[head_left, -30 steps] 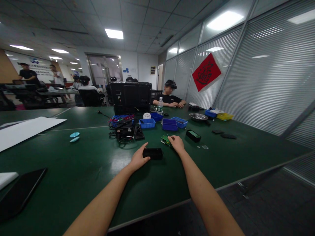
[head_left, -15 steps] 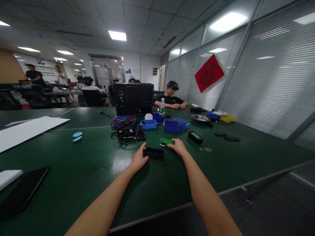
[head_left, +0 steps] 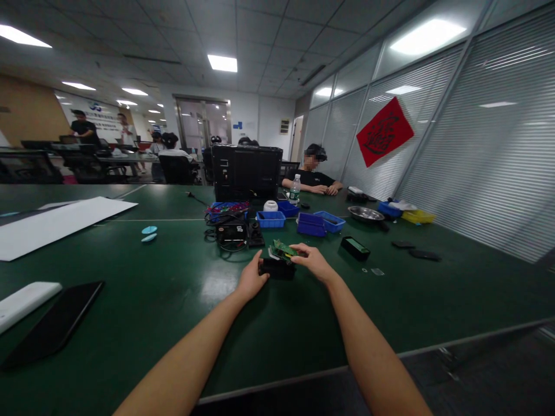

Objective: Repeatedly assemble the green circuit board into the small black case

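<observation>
My left hand grips the left end of a black plastic housing resting on the green table. In my right hand is a green circuit board, pinched at its right end between thumb and fingers. The board is tilted, its left end higher, just above the housing's far edge; whether the two touch I cannot tell. A white part shows under the board's left end. To the right lies a second black case with a green face, near a small clear piece and a small ring.
Behind my hands are tangled cables with a black device, blue bins, a bottle and a monitor. A metal bowl stands at right. A co-worker sits across the table. Dark flat pieces lie far right.
My right hand has brought the circuit board left, over the housing, and tilted it. My left hand still holds the housing. The whole view has shifted slightly as the head turned left.
</observation>
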`<state>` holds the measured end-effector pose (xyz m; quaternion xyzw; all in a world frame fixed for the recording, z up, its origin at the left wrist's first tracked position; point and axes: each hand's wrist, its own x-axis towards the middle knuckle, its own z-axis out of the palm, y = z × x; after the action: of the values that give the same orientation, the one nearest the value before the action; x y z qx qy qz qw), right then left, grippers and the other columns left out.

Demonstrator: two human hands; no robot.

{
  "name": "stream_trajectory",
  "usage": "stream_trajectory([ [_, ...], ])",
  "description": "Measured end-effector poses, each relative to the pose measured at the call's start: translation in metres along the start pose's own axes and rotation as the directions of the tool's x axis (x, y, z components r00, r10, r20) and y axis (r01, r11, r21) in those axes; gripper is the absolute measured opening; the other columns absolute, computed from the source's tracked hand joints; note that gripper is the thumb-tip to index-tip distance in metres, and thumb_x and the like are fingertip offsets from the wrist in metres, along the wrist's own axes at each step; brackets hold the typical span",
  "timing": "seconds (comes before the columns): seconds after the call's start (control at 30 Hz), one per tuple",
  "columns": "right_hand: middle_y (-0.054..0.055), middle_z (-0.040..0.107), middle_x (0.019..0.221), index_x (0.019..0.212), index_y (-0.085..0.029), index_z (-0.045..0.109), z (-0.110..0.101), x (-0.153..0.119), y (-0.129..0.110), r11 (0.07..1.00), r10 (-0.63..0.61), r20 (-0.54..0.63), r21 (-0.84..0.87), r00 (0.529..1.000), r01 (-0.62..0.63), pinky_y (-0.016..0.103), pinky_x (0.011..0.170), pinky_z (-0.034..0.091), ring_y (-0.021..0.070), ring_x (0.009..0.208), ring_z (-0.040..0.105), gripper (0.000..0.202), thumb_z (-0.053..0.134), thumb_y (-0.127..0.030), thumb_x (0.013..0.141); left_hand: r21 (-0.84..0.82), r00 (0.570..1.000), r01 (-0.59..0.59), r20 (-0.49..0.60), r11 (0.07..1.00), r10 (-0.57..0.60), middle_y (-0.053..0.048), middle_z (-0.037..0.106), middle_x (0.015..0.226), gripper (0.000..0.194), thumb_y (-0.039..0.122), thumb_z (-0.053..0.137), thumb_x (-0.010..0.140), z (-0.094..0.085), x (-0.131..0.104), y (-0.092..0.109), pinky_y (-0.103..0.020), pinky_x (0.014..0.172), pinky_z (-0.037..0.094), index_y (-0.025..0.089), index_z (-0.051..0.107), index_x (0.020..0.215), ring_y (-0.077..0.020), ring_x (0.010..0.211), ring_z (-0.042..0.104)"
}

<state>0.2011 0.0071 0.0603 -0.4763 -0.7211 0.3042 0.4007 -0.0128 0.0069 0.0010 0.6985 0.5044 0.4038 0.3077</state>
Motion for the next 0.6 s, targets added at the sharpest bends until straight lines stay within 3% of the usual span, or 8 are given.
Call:
stream_trajectory([
  [0.23, 0.000, 0.051, 0.078, 0.098, -0.017, 0.064, 0.013, 0.003, -0.002, 0.972, -0.011, 0.064, -0.233, 0.998, 0.026, 0.026, 0.070, 0.040, 0.0129, 0.072, 0.049, 0.035, 0.066, -0.027, 0.064, 0.011, 1.000, 0.010, 0.009, 1.000, -0.010, -0.004, 0.058, 0.108, 0.080, 0.011, 0.062, 0.063, 0.000, 0.000, 0.001, -0.026, 0.084, 0.043, 0.021, 0.026, 0.133, -0.0154, 0.095, 0.056],
  [0.47, 0.005, 0.054, 0.095, 0.106, -0.018, 0.061, 0.014, 0.002, 0.002, 0.966, -0.008, 0.122, -0.256, 0.993, 0.039, 0.030, 0.077, 0.041, 0.0160, 0.085, 0.051, 0.044, 0.067, -0.030, 0.064, 0.006, 1.000, 0.022, -0.010, 1.000, -0.021, -0.004, 0.058, 0.109, 0.078, 0.011, 0.063, 0.062, 0.001, 0.001, -0.001, -0.026, 0.085, 0.043, 0.021, 0.030, 0.132, -0.0153, 0.095, 0.056],
  [0.6, 0.007, 0.053, 0.105, 0.116, -0.019, 0.054, 0.013, 0.001, 0.001, 0.969, 0.001, 0.095, -0.247, 0.995, 0.022, 0.030, 0.079, 0.041, 0.0168, 0.089, 0.051, 0.053, 0.066, -0.034, 0.066, -0.025, 0.999, -0.001, -0.046, 1.000, -0.001, -0.005, 0.057, 0.109, 0.074, 0.008, 0.060, 0.063, 0.003, 0.002, -0.004, -0.026, 0.085, 0.044, 0.021, 0.032, 0.130, -0.0149, 0.096, 0.055],
])
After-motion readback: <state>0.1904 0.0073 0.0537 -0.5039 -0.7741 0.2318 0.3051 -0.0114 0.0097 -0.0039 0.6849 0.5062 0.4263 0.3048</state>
